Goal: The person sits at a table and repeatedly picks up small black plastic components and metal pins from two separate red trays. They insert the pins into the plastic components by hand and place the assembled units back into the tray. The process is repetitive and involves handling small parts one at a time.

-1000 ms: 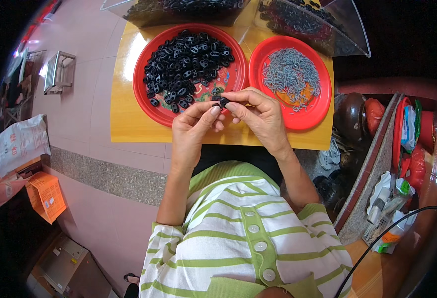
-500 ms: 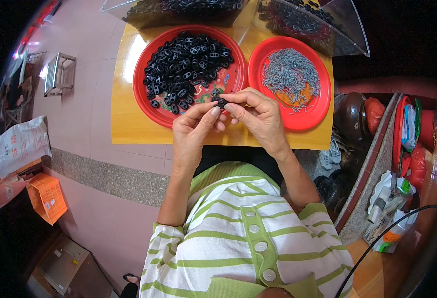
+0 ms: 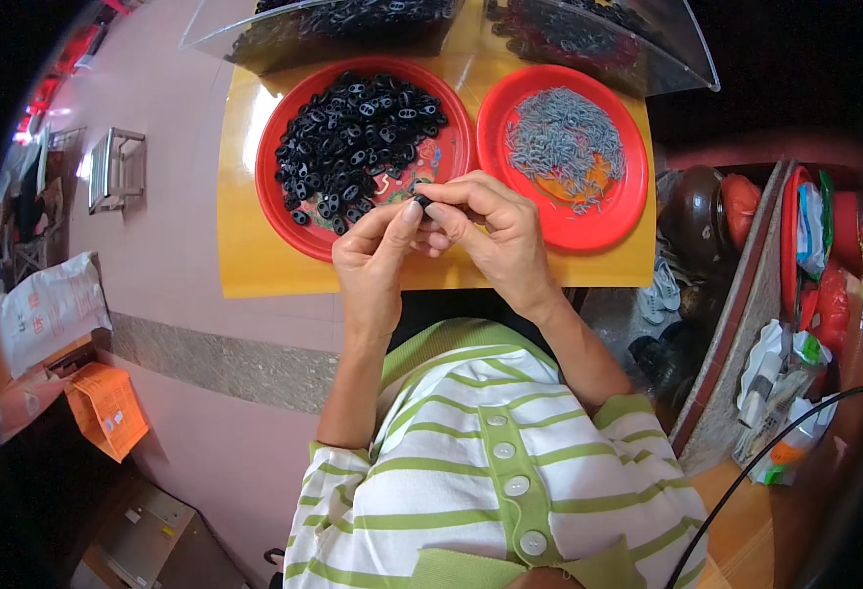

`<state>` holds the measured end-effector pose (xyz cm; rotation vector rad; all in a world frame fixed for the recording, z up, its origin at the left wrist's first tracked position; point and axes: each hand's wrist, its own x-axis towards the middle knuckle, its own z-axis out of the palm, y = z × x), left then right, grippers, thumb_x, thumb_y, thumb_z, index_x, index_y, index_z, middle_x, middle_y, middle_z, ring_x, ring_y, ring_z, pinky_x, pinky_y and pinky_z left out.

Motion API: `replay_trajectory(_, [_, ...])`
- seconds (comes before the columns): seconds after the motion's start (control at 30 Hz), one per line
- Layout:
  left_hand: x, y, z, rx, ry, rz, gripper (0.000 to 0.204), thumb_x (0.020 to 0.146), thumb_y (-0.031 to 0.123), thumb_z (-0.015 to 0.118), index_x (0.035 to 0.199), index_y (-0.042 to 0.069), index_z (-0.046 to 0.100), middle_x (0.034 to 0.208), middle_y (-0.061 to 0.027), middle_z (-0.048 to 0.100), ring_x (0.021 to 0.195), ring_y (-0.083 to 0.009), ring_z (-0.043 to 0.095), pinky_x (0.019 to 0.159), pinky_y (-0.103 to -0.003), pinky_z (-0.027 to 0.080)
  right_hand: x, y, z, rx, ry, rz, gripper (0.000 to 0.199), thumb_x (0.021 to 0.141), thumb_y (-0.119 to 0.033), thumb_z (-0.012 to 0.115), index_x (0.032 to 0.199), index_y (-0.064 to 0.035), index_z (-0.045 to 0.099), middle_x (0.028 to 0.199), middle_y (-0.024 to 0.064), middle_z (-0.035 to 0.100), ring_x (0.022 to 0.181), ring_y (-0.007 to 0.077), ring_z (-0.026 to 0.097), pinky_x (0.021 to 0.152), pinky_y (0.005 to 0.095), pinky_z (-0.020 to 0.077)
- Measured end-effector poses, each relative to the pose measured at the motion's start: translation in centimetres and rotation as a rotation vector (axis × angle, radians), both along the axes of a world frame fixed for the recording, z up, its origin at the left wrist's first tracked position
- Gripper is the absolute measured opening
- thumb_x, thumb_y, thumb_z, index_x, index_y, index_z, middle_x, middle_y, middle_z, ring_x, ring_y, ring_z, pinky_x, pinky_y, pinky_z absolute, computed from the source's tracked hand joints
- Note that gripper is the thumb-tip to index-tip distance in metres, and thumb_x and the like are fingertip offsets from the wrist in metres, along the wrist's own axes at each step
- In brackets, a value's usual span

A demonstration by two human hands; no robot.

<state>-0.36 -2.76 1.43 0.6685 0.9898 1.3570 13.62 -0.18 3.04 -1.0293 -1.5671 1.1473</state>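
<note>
Fingertips of both my hands meet over the near edge of the table, pinching a small black plastic piece (image 3: 422, 201). My left hand (image 3: 374, 253) is closed on it from the left, thumb on top. From the right, my right hand (image 3: 500, 234) grips the same piece between thumb and fingers. Fingers cover most of it, so finer details are hidden. Just beyond the hands, a round red tray (image 3: 266, 182) holds a heap of black oval pieces with two holes (image 3: 358, 133). Beside it, a red plate (image 3: 635, 187) carries a pile of small grey screws (image 3: 564, 133).
Two clear bins, one on the left (image 3: 201, 27) and one on the right (image 3: 694, 59), hold more black pieces at the yellow table's (image 3: 255, 280) far side. A metal stool (image 3: 115, 172) and an orange basket (image 3: 107, 410) stand left. A black cable (image 3: 745, 473) curves at lower right.
The view has shifted slightly. Both hands stay together on the black piece, their fingers a little repositioned around it. The trays and their heaps look the same.
</note>
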Motion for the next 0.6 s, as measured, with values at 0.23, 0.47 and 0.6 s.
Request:
replay_trajectory(0.23, [0.6,-0.1,-0.7,-0.105,-0.265,0.111,0.014,0.09,0.011,0.058,0.094,-0.002,0.064,0.078,-0.0051,0.064,0.068,-0.0102,0.058,0.063,-0.023,0.047,-0.5,-0.3,-0.1,-0.036,0.021,-0.057,0.028,0.076,-0.004,0.07,0.104,-0.0039,0.065,0.088,0.005,0.059,0.073,0.0101,0.057,0.063,0.0252,0.0479])
replay_trajectory(0.47, [2.1,-0.1,0.0,-0.011,-0.182,0.135,0.021,0.091,0.01,0.055,0.108,-0.001,0.06,0.1,-0.0071,0.061,0.078,-0.009,0.057,0.068,-0.023,0.049,0.5,0.1,-0.7,0.065,-0.015,-0.074,0.026,0.074,-0.004,0.072,0.099,-0.0024,0.065,0.087,0.0042,0.059,0.07,0.01,0.057,0.063,0.0248,0.0477])
replay_trajectory(0.6, [2.0,-0.4,-0.2,0.176,0.051,0.1,0.025,0.093,0.007,0.052,0.116,-0.001,0.057,0.108,-0.0065,0.057,0.082,-0.009,0.057,0.07,-0.021,0.05,1.0,0.0,-0.7,-0.078,0.181,0.004,0.021,0.078,-0.003,0.07,0.097,0.0014,0.062,0.086,0.0025,0.058,0.072,0.0072,0.056,0.063,0.0227,0.0472])
